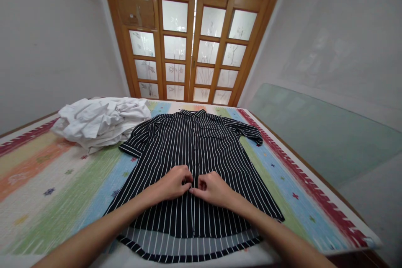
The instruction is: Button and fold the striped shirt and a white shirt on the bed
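A black shirt point(220, 150) with white stripes lies front up and spread out, its collar at the far end and its sleeves out to the sides. Both hands are at the front placket, below the middle of the shirt. My left hand point(177, 182) is closed, with thumb and fingers pinched at the placket. Close beside it, my right hand point(212, 188) is curled the same way, its thumb tip almost meeting the left one. Whatever small part of the placket sits between the fingers is hidden. At the near end the shirt's longer back hem shows its paler inside.
A heap of white clothes point(100, 121) lies at the far left. Under everything is a colourful striped sheet point(63, 201) on a flat surface. A greenish panel point(314, 130) stands along the right wall. Wooden doors with glass panes point(188, 46) close off the far side.
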Tool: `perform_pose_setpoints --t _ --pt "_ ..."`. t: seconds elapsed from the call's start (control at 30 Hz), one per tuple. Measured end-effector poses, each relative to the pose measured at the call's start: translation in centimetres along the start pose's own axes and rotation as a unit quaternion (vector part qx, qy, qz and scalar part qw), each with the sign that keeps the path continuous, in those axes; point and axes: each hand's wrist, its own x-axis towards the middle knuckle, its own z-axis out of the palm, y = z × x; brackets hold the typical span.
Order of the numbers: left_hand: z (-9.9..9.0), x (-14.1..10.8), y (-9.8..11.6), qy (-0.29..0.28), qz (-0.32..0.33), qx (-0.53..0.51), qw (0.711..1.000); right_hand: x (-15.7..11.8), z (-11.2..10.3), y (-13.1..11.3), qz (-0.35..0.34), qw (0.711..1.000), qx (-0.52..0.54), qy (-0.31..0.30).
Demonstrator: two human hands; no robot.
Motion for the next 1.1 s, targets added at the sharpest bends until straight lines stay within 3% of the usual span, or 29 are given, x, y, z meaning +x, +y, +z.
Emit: perform_pose_setpoints --t 0.1,0.2,0.6,0.77,0.93,1.1 --pt "0.4 -0.7 0.1 -0.003 -0.009 0.021 1.000 -0.4 1.1 -0.2 0.027 0.997 -0.067 0.014" --pt "0.6 -1.0 0.2 0.001 -0.006 0.024 1.000 -0.3 1.2 -0.2 0.044 0.997 -0.066 0.014" --pt "1.7 -1.0 1.3 -0.012 0.007 -0.017 1.000 -0.9 -0.3 1.0 0.003 0.997 0.073 -0.021" --pt "2.2 -0.8 1.6 -0.010 0.006 -0.034 0.999 -1.3 -0.3 1.7 0.034 0.984 0.168 -0.043" --pt "2.4 -0.4 1.7 0.002 -0.043 -0.130 0.991 -1.4 0.0 2.3 0.054 0.962 0.262 -0.053" --pt "2.4 -0.2 1.6 -0.020 -0.139 -0.312 0.940 -1.5 0.0 2.4 0.063 0.953 0.294 -0.049"
